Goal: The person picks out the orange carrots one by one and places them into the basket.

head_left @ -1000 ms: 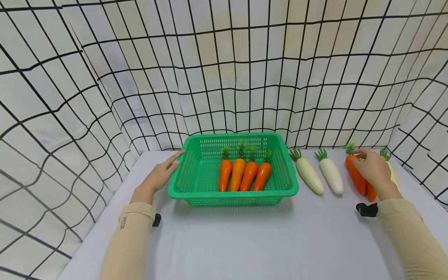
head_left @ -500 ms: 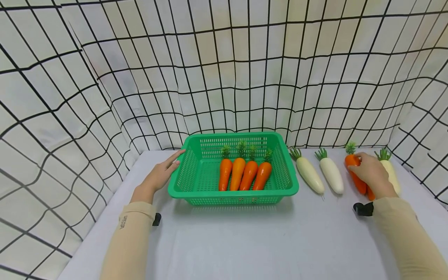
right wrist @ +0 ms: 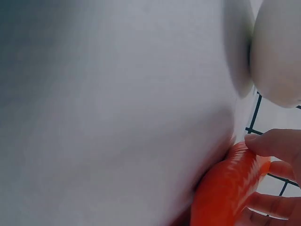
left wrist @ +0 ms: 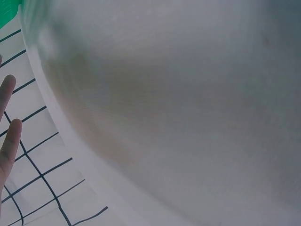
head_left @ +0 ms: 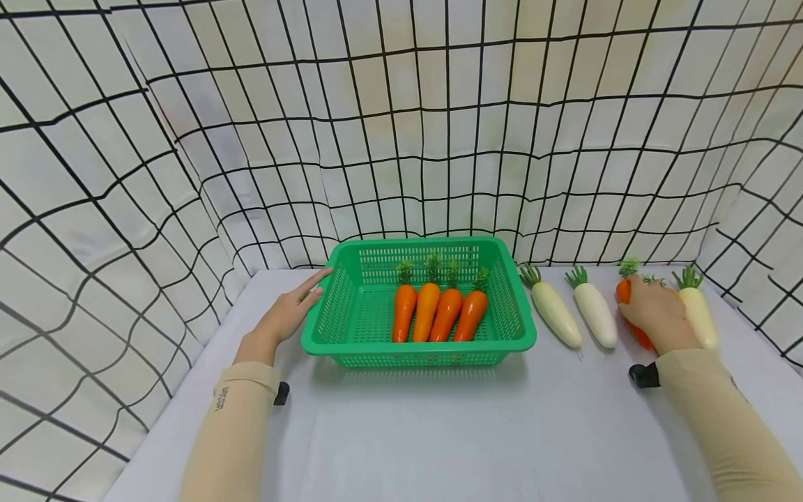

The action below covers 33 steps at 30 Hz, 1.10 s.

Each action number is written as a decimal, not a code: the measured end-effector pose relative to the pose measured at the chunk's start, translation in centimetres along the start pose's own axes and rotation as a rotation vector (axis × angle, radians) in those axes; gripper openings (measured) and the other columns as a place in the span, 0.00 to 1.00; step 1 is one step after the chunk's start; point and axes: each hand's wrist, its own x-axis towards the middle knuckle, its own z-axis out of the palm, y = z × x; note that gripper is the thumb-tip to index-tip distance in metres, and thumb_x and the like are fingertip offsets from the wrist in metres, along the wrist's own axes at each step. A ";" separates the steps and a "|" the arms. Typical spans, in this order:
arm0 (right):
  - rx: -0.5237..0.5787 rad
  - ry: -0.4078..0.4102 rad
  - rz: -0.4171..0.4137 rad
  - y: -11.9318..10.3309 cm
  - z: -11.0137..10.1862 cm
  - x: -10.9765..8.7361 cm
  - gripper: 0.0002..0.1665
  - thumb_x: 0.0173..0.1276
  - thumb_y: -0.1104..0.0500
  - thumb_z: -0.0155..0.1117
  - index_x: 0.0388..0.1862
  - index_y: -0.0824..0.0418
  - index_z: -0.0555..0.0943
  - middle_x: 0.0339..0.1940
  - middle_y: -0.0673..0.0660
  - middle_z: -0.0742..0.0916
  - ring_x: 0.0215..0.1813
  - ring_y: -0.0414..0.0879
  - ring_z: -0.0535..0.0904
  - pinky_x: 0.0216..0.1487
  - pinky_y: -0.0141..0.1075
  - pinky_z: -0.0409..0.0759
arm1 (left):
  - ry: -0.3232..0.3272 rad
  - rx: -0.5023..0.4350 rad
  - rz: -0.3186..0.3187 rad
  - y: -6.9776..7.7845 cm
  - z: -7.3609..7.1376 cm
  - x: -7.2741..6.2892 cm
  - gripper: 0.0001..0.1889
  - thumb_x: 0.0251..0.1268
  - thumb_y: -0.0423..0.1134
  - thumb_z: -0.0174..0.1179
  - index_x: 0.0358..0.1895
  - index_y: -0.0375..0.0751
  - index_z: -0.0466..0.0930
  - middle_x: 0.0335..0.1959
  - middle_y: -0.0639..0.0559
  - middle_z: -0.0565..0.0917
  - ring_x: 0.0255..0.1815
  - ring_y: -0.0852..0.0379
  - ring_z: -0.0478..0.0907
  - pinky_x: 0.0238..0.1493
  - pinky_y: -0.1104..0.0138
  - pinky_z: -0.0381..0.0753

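In the head view, my left hand (head_left: 284, 321) rests with fairly straight fingers against the left rim of a green plastic basket (head_left: 414, 346). Several orange carrots (head_left: 449, 315) with leafy tops lie inside it, toward its right half. Far to the right, my right hand (head_left: 655, 314) holds an orange carrot (head_left: 641, 339) on the table. The right wrist view has thumb and fingers on either side of this carrot (right wrist: 225, 188). A bit of orange and a second green top show behind that hand, mostly hidden by it.
Two white radishes (head_left: 555, 317) (head_left: 594, 315) lie between the basket and my right hand. A third radish (head_left: 698, 317) lies just right of that hand. White cloth walls with a black grid (head_left: 433, 139) enclose the table (head_left: 426, 439) at the back and sides.
My right hand has shifted left, off the far-right radish and onto the left carrot, and its fingers have closed around it. The left hand and the basket stay as they were.
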 end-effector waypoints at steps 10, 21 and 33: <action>0.021 -0.005 0.000 -0.1 -0.1 0.2 0.35 0.68 0.57 0.59 0.66 0.75 0.59 0.49 0.85 0.75 0.46 0.79 0.73 0.42 0.65 0.75 | 0.002 0.002 0.007 0.0 0.0 0.0 0.31 0.84 0.61 0.35 0.84 0.60 0.51 0.51 0.32 0.82 0.68 0.27 0.70 0.65 0.31 0.64; 0.031 0.014 -0.018 0.0 0.3 0.2 0.37 0.68 0.57 0.61 0.67 0.75 0.57 0.50 0.85 0.74 0.47 0.81 0.73 0.43 0.71 0.73 | 0.000 0.009 0.014 0.0 -0.1 0.1 0.31 0.85 0.60 0.35 0.84 0.59 0.52 0.36 0.42 0.81 0.65 0.28 0.72 0.64 0.31 0.65; 0.088 0.016 -0.003 0.0 -0.5 0.0 0.41 0.72 0.52 0.60 0.72 0.72 0.56 0.54 0.84 0.72 0.50 0.76 0.71 0.42 0.64 0.73 | 0.002 0.011 0.019 0.0 0.0 0.0 0.31 0.85 0.60 0.35 0.84 0.58 0.52 0.50 0.31 0.82 0.67 0.27 0.71 0.64 0.31 0.65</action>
